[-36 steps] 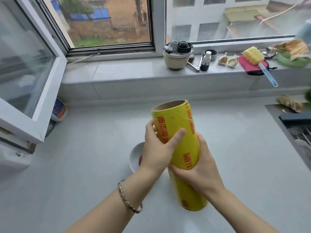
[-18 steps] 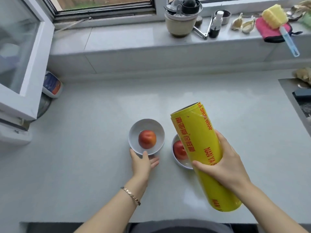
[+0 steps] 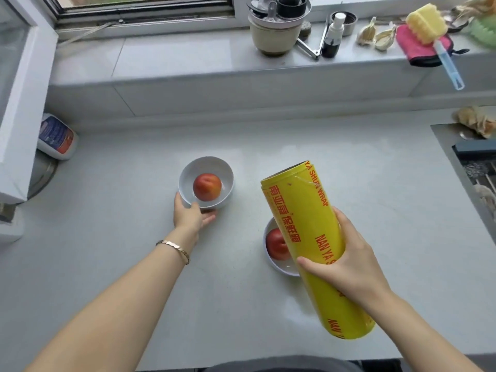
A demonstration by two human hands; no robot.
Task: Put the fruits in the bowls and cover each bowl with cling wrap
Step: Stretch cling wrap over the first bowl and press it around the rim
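A pale grey surface [image 3: 107, 264] carried everything. The yellow cling wrap roll [image 3: 303, 224] was tilted above it, the right grip [image 3: 346, 264] curled round its middle, and it partly hid the near bowl [image 3: 281, 267]. The left grip [image 3: 189, 216], fingers loosely spread, touched the near wall of the far bowl [image 3: 188, 170]. Each bowl held one red fruit: the far fruit [image 3: 207, 187] and the near fruit [image 3: 276, 244].

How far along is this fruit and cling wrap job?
Done: one red fruit sits in the far bowl, a second fruit in the near bowl. In hand: the right hand grips the cling wrap roll; the left hand touches the far bowl. Left: neither bowl shows any wrap over it yet.
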